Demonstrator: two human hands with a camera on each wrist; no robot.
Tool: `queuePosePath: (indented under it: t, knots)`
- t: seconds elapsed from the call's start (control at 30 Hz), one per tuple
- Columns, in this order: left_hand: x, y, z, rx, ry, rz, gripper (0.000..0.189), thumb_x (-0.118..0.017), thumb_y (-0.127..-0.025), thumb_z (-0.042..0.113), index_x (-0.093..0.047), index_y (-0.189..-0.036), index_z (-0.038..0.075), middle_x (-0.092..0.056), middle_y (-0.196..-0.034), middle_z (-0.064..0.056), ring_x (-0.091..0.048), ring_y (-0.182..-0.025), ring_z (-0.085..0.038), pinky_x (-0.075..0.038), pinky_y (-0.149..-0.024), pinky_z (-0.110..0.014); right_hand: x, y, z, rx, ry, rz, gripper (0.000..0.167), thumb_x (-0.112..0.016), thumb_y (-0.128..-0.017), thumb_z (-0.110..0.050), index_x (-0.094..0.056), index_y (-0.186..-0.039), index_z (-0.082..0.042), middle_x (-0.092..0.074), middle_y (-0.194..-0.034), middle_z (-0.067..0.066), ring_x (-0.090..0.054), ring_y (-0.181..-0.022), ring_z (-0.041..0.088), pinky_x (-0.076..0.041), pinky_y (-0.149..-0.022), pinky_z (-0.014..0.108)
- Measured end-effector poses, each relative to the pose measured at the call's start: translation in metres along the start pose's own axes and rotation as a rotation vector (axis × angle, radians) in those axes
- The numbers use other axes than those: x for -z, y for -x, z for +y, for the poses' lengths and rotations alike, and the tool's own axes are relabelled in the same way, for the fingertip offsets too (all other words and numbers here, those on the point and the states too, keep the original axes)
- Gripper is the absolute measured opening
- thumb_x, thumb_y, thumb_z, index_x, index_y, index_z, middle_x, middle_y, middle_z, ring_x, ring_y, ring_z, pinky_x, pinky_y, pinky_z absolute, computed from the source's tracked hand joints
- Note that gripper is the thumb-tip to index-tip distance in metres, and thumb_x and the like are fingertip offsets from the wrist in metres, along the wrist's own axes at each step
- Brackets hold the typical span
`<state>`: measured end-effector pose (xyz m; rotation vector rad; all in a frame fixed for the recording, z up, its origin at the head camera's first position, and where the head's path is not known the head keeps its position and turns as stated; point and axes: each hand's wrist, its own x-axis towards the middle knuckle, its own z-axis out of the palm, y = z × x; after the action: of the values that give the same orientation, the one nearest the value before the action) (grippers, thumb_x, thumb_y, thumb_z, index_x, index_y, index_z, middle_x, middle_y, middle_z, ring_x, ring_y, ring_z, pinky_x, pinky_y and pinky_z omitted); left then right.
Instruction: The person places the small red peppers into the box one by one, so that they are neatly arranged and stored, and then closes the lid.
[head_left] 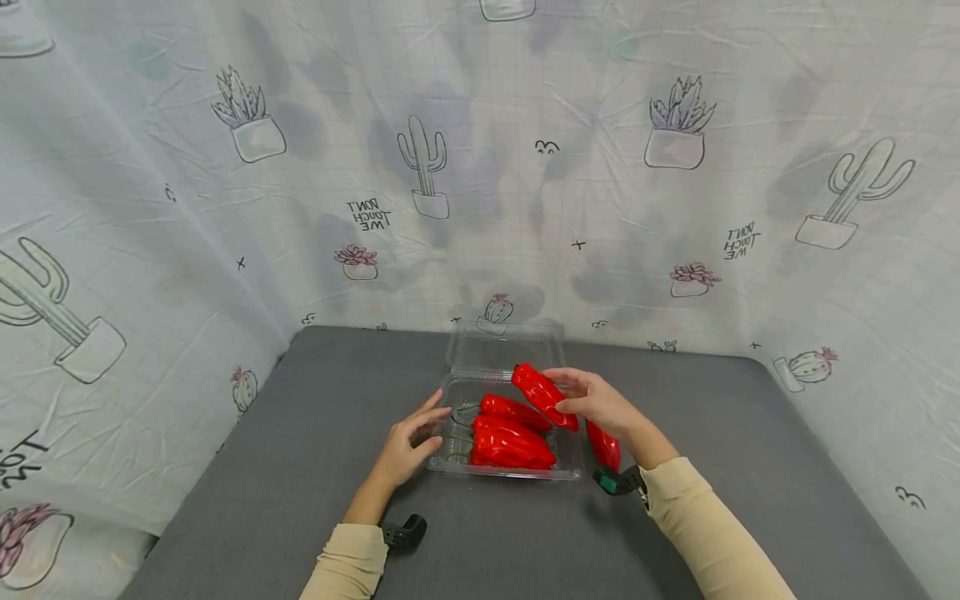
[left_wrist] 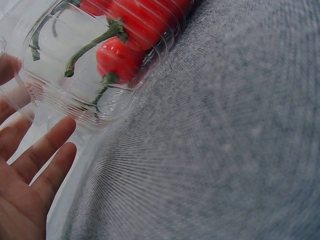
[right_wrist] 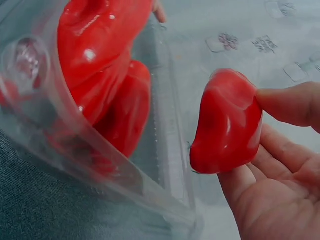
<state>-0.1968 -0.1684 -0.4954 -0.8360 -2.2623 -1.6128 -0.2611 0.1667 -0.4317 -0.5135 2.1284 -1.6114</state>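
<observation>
My right hand [head_left: 596, 402] pinches a long red pepper [head_left: 543, 395] between thumb and fingers, over the back right of a clear plastic clamshell box [head_left: 568, 450]. In the right wrist view the held pepper [right_wrist: 227, 122] appears end-on, beside the box wall. Inside the box several red peppers [head_left: 512, 443] lie side by side, their green stems [left_wrist: 95, 47] pointing left. At the box's left side is my left hand [head_left: 408, 442], fingers spread and straight, fingertips right at the rim in the left wrist view.
One more red pepper [head_left: 603, 446] lies on the grey table [head_left: 330, 400], right of the box and partly beneath my right forearm. The box's clear lid [head_left: 504, 346] is folded back toward the patterned curtain [head_left: 480, 167] behind the table.
</observation>
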Motion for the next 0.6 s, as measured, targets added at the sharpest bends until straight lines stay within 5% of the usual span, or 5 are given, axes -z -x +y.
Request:
queuePosePath:
  t: [0.6]
  knots:
    - [0.0,0.0,0.001,-0.008,0.008,0.0,0.039,-0.058,-0.081,-0.016,-0.054,-0.12,-0.018,-0.035,-0.139,-0.041,-0.056,-0.106,-0.052,-0.05,-0.084,-0.055,-0.015,-0.024,-0.005,-0.097,0.097,-0.195,0.052,-0.055,-0.088,-0.001,-0.049,-0.138,-0.011,-0.038,-0.149,0.014,-0.032,-0.137,0.039,-0.044,-0.101,0.048]
